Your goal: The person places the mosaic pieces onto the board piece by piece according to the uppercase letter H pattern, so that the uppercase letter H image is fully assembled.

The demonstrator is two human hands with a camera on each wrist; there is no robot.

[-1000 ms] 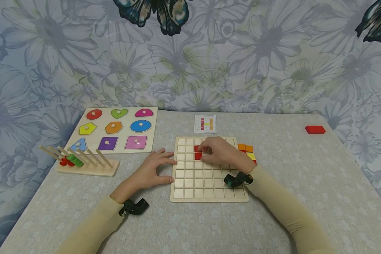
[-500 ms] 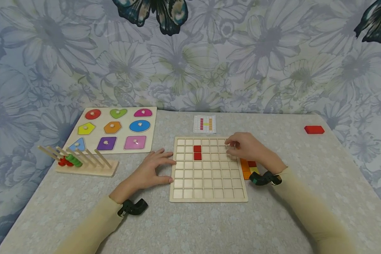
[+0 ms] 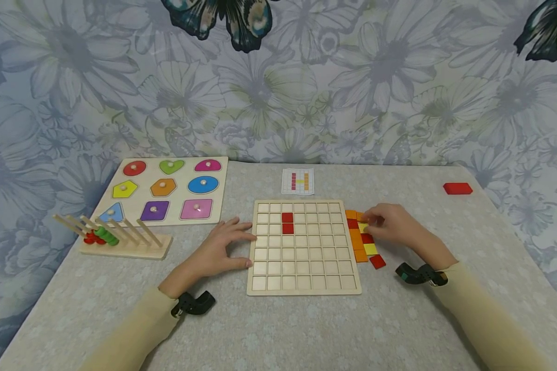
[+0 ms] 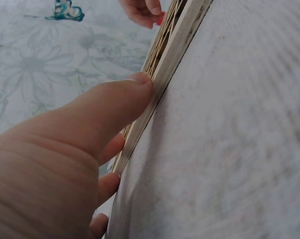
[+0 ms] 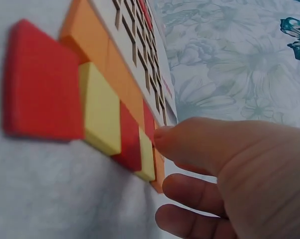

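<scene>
A pale wooden grid board [image 3: 304,257] lies flat on the table, with two red square tiles [image 3: 288,223] one above the other in its cells. My left hand [image 3: 220,247] rests at the board's left side, fingers spread. In the left wrist view its thumb [image 4: 115,107] touches the board's edge. Beside the board's right edge lie several orange tiles [image 3: 356,239], yellow tiles [image 3: 370,249] and red tiles [image 3: 377,262]. My right hand [image 3: 392,224] is at the far end of these tiles. Its thumb [image 5: 189,144] is close against them in the right wrist view; no held tile shows.
Behind the board lies a small pattern card [image 3: 298,181]. At the left are a knobbed shape puzzle [image 3: 176,212] and a peg stand [image 3: 134,248] with red and green beads. A red block [image 3: 458,188] lies at the far right, and a patterned wall rises behind the table.
My right hand has moved right, from above the board's red tiles to the loose tiles beside the board. Both red tiles are now uncovered on the grid. My left hand has stayed put.
</scene>
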